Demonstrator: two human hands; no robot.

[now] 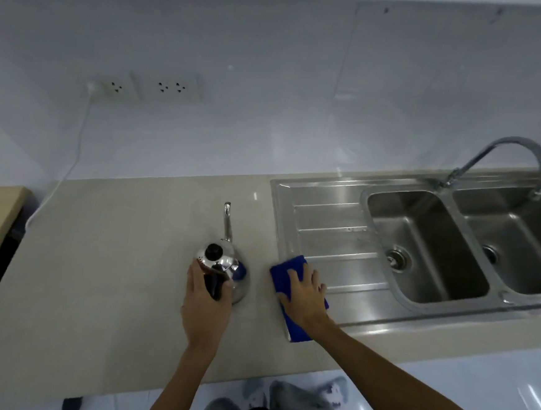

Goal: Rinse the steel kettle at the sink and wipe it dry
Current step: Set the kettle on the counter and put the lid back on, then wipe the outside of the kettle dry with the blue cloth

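We see a shiny steel kettle (225, 266) with a black knob, a plain blue cloth (286, 270), a beige counter (113, 257) (unpatterned) and a grey steel sink (421, 249).

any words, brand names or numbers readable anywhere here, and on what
None can be read.
Steel kettle: no visible brand or marking, only reflections.
Blue cloth: plain, no label showing.
Wall sockets: only pin holes, no lettering legible.
Sink and tap: no stamp visible.

left hand (205, 300) fingers curled, right hand (305, 296) flat
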